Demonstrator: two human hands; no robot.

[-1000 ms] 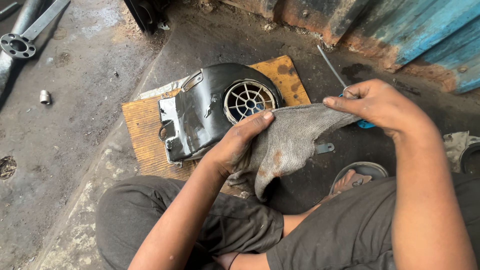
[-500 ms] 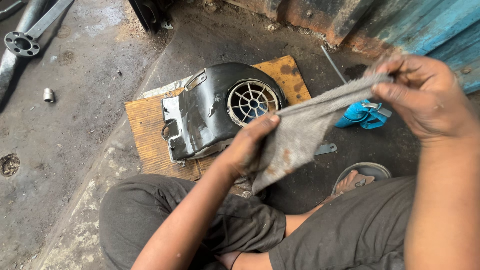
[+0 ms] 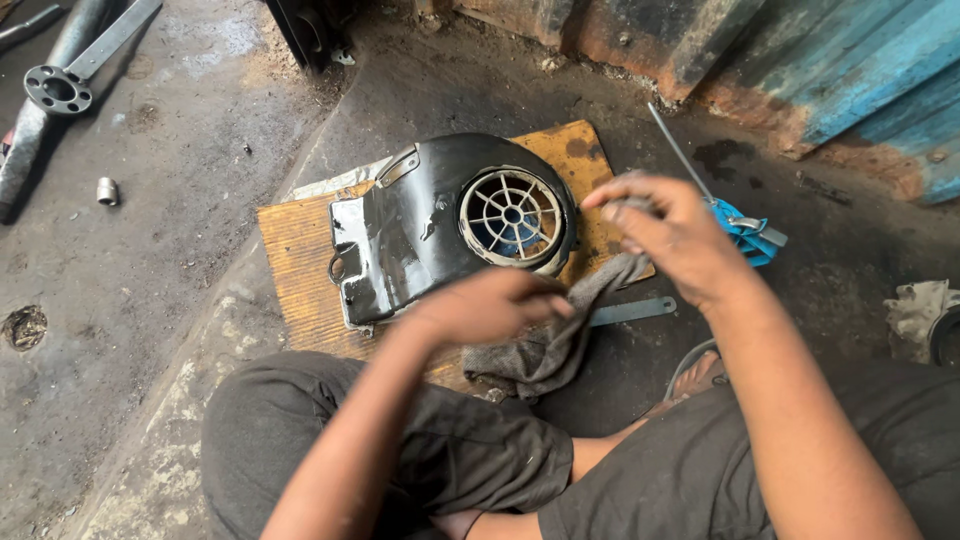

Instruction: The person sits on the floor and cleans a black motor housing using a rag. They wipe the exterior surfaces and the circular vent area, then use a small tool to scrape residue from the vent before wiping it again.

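Observation:
A grey rag (image 3: 560, 335) hangs between both my hands over my lap. My left hand (image 3: 490, 305) pinches its lower part, my right hand (image 3: 665, 230) grips its upper end. Just beyond them a black fan cover (image 3: 420, 235) with a round white grille (image 3: 512, 215) lies on a worn orange board (image 3: 300, 250) on the ground. Both hands are blurred from motion. A flat metal spanner (image 3: 632, 311) lies under the rag at the board's right edge.
A blue-handled screwdriver (image 3: 740, 225) lies on the ground to the right. A small metal socket (image 3: 106, 190) and long metal parts (image 3: 60, 90) are at the far left. A rusty blue wall (image 3: 830, 70) stands behind. A white rag (image 3: 915, 310) lies at far right.
My right hand came back left and down with the rag's end, bunching the stretched cloth. My left hand stayed on its lower part.

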